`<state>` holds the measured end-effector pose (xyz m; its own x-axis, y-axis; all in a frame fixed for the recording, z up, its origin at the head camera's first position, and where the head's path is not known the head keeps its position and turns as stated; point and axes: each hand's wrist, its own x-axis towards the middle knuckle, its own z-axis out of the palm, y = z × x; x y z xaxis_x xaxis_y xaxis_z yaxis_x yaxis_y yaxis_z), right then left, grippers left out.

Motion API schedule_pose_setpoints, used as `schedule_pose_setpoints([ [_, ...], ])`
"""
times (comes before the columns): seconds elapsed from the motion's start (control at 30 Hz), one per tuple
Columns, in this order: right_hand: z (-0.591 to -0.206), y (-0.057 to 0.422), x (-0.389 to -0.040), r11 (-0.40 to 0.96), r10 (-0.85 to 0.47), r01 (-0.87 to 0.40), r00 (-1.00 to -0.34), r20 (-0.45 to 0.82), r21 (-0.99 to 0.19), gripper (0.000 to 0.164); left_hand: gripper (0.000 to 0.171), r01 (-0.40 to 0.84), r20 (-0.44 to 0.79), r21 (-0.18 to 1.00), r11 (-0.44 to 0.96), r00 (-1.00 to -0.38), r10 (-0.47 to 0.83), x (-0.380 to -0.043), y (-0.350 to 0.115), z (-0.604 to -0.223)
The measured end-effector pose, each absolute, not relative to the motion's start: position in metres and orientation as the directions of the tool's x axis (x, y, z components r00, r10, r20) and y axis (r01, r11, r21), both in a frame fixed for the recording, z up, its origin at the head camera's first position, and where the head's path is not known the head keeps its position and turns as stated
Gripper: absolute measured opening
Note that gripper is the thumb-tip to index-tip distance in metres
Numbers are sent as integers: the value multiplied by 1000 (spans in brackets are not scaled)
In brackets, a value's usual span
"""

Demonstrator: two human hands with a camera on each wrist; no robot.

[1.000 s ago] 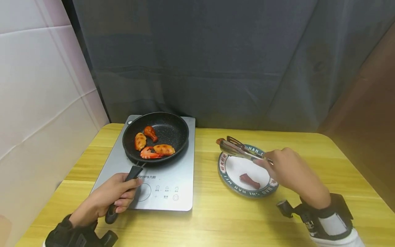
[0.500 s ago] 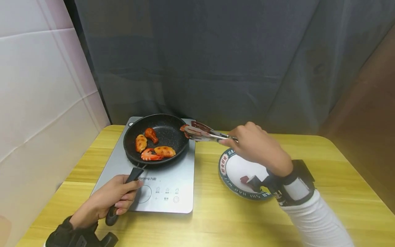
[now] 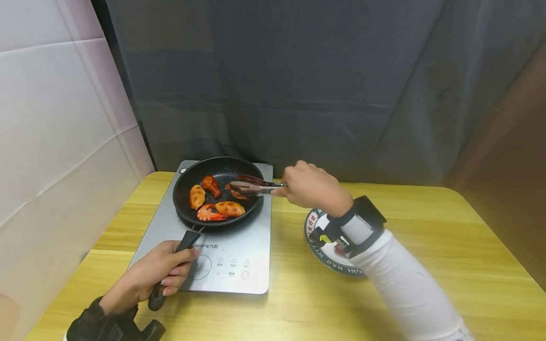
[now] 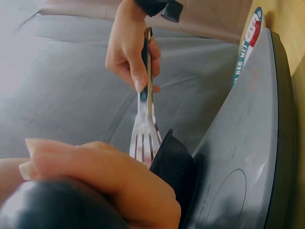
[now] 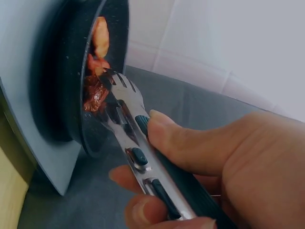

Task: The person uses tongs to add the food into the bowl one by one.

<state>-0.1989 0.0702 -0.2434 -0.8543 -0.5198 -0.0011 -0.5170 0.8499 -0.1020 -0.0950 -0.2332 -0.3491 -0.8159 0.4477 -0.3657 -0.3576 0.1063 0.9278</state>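
Note:
My left hand [image 3: 155, 270] grips the black handle [image 3: 186, 240] of a frying pan [image 3: 228, 166]. In the pan lie two browned chicken wings [image 3: 230, 209], a drumstick [image 3: 211, 185] and a striped orange shrimp [image 3: 210, 213]. Metal tongs [image 3: 256, 187] with dark green grips reach over the pan's right side, held in my right hand [image 3: 313, 187]. At the tongs' tips, in the right wrist view, is a dark reddish-brown piece of food [image 5: 95, 93]; its kind is unclear. The tips partly cover it, and whether it touches the pan cannot be told.
The pan stands on a silver induction cooker [image 3: 239, 279] with touch controls. A plate [image 3: 324, 258] with a green lettered rim is to the right, partly under my right wrist. Dark cloth [image 3: 290, 94] hangs behind the wooden table [image 3: 426, 237].
My right hand has moved left from above the plate to the pan, carrying the reddish-brown food piece in the tongs down inside the rim. My left hand has kept its grip on the handle.

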Motion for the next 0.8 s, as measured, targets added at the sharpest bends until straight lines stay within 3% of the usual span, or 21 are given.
schedule_pose_setpoints([
  [0.27,-246,53,-207,875,-484,-481,-873,-59,-57,47,28,-352,-359,930,102,-819,447,-95,-234,-350],
  [0.8,-246,44,-212,873,-485,-488,-870,-85,8,33,30,-357,-365,928,107,-814,451,-95,-231,-348],
])
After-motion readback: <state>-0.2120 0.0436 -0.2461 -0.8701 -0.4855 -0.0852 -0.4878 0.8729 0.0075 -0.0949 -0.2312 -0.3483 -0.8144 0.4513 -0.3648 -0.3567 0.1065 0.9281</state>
